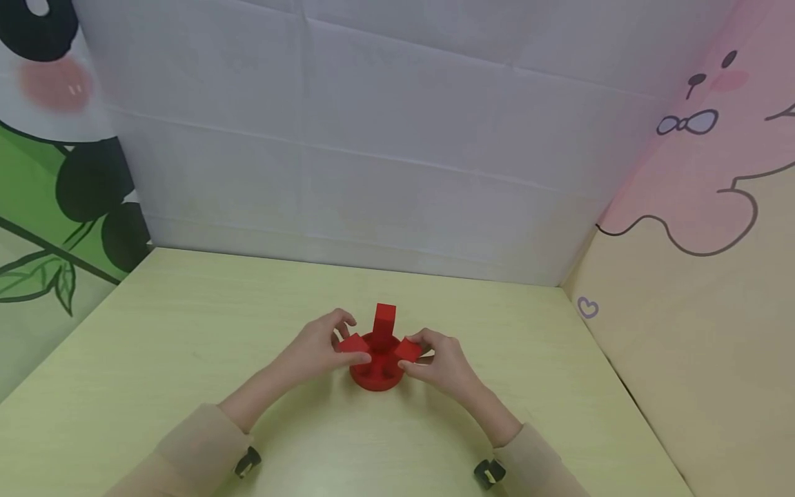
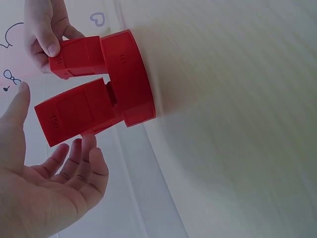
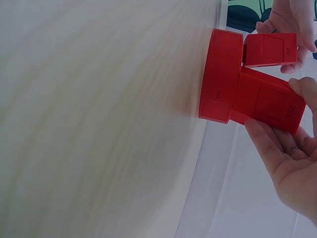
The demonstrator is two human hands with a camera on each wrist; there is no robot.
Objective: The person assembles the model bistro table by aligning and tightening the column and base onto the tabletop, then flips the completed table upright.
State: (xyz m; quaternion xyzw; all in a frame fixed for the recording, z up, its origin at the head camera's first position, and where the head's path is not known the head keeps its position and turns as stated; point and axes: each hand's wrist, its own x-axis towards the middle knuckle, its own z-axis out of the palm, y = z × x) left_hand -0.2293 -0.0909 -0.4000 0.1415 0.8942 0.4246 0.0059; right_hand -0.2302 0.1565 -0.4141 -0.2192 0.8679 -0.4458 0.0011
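A round red base [image 1: 377, 382] stands on the table, with three red rectangular blocks rising from it and leaning outward. My left hand [image 1: 319, 348] is around the left block [image 2: 74, 111]; in the left wrist view its thumb stands off the block and its fingertips are right at the block's lower edge. With thumb and fingers, my right hand [image 3: 302, 158] pinches the outer end of the right block [image 3: 270, 101]. The far block [image 1: 385, 319] stands at the back of the base, away from both hands. Small digits mark the blocks and the base's side.
The pale wood-grain table [image 1: 261, 304] extends around the base on all sides. A white sheet [image 1: 397, 138] hangs behind it, and cartoon-printed panels stand at left and right [image 1: 689, 331]. Dark devices are strapped at both sleeve cuffs.
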